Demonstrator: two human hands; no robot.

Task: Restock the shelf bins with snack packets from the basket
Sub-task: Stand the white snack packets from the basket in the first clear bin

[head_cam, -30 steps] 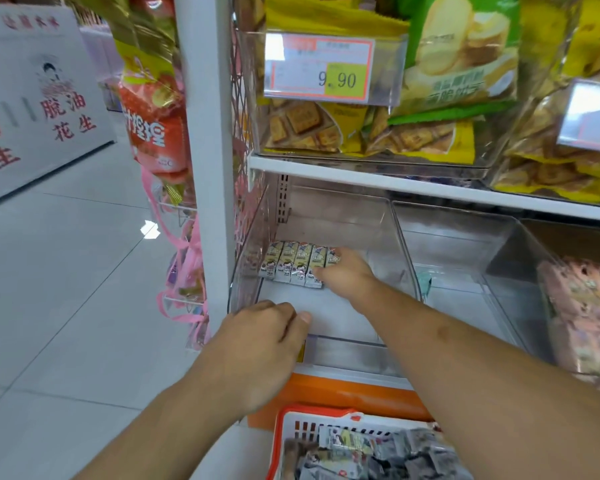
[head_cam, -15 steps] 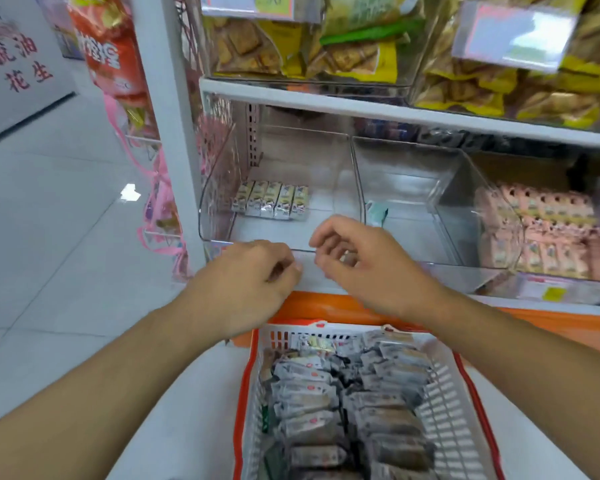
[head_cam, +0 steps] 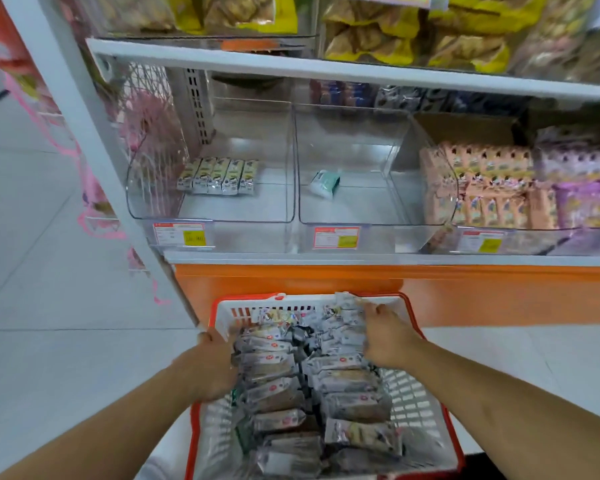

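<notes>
Both hands are lowered into the basket, which is set on the floor just below the shelf's orange base; the left hand is curled round snack packets at the basket's left side, and the right hand is closed on packets near its far rim. Above the basket, five packets are lined up in the left clear bin; one pale green packet is seen in the middle bin.
</notes>
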